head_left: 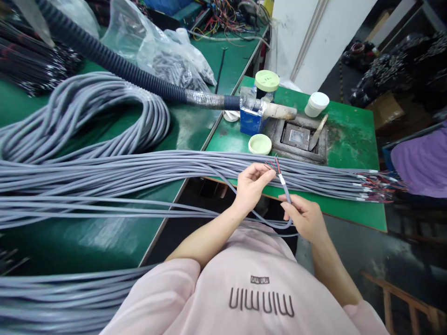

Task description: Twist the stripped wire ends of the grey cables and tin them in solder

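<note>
A grey multi-core cable [285, 188] is held upright in front of me, its end stripped to thin coloured wires [275, 164] above a white band. My right hand [303, 215] grips the grey jacket below that band. With thumb and forefinger together, my left hand [254, 184] pinches at the coloured wires. Behind both hands lies a long bundle of grey cables [324, 181], running left to right, with stripped wire ends [379, 186] at the right.
A solder pot [298, 136] with a flat scraper [318, 132] sits on the green board [356, 135]. Around it are a pale green tub [260, 144], a white-lidded jar [316, 104] and an extraction hose [167, 90]. Coiled grey cable [150, 116] lies left. A purple sleeve [422, 163] shows at right.
</note>
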Tool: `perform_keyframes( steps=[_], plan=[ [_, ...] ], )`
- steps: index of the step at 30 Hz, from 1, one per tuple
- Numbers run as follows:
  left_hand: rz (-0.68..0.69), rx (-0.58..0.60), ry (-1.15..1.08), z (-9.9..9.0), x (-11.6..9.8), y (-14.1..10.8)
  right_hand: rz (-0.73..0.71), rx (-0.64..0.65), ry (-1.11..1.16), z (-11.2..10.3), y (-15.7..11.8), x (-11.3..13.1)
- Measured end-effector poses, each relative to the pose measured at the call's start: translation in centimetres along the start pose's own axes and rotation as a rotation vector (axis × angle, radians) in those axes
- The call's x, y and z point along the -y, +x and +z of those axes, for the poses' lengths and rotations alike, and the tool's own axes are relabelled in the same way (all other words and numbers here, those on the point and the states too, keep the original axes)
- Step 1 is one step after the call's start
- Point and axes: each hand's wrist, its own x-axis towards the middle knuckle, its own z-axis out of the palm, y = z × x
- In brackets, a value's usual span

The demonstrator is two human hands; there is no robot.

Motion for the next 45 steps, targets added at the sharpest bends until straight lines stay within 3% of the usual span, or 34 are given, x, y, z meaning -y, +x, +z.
perform_keyframes(
  steps=[3, 5, 7, 10, 16, 18, 29, 33, 36, 39, 41, 45],
  plan=[
    [0.303, -0.048, 0.252, -0.2, 0.6, -0.3, 0.005, -0.021, -0.009, 0.4, 0.2, 0.0],
    [0.487, -0.004, 0.437, -0.3, 0.5, -0.1, -0.033, -0.029, -0.084, 0.6, 0.3, 0.0],
    [0.553, 0.045, 0.552, -0.4, 0.0, 0.2, -0.094, -0.056, -0.186, 0.9, 0.4, -0.1],
    [0.471, 0.023, 0.544, -0.4, -0.7, 0.9, -0.185, -0.105, -0.309, 1.3, 0.6, -0.2],
    [0.032, -0.049, 0.065, -0.3, -0.5, 1.3, -0.31, -0.118, -0.477, 1.3, 0.9, -0.1],
    [-0.049, -0.053, -0.015, -0.4, -0.5, 1.3, -0.336, -0.115, -0.519, 1.3, 1.0, -0.1],
    [-0.001, 0.036, 0.147, -0.9, -2.2, 2.5, -0.406, -0.109, -0.664, 1.2, 1.3, -0.8],
    [0.131, 0.057, 0.289, -1.0, -1.9, 2.4, -0.265, -0.04, -0.426, 0.8, 1.5, -0.4],
    [0.441, 0.055, 0.47, -0.9, -1.4, 1.8, -0.036, 0.146, 0.095, 0.5, 2.0, 0.0],
    [0.744, 0.161, 0.584, -0.6, -0.8, 1.1, 0.092, 0.263, 0.603, 0.4, 2.7, 0.0],
    [0.868, 0.21, 0.616, -0.3, -0.3, 0.9, 0.107, 0.26, 0.781, 0.6, 3.2, -0.2],
    [0.989, 0.217, 0.622, 0.3, 0.5, 0.7, 0.076, 0.198, 0.891, 1.0, 3.7, -0.5]
  ],
)
